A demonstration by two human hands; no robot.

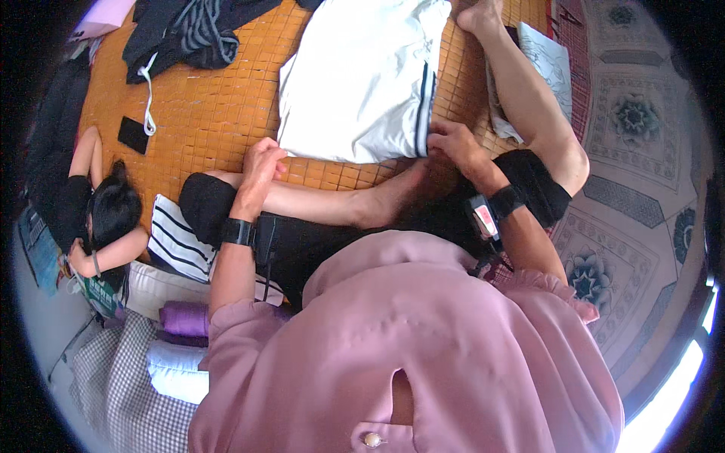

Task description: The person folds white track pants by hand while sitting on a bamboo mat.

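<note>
In front of me a white garment (pixel 359 83) with dark stripes down its right edge lies spread on the woven mat. Whether it is a top or trousers I cannot tell. At its near left corner my left hand (pixel 263 162) has its fingers pinched on the cloth. My right hand (pixel 458 149) is closed at the near right corner, with thumb and fingers on the striped edge. Both wrists carry black straps, the right one with a small device (pixel 483 217). My folded bare leg (pixel 325 204) lies just below the near edge.
A dark clothing pile (pixel 192 41) with a white cord (pixel 148 98) and a black flat object (pixel 134 135) lie to the left. Another person (pixel 113 204) reclines there. Folded cloths (pixel 181 362) sit at my left side; a pale patterned cloth (pixel 545 64) lies beyond my right leg.
</note>
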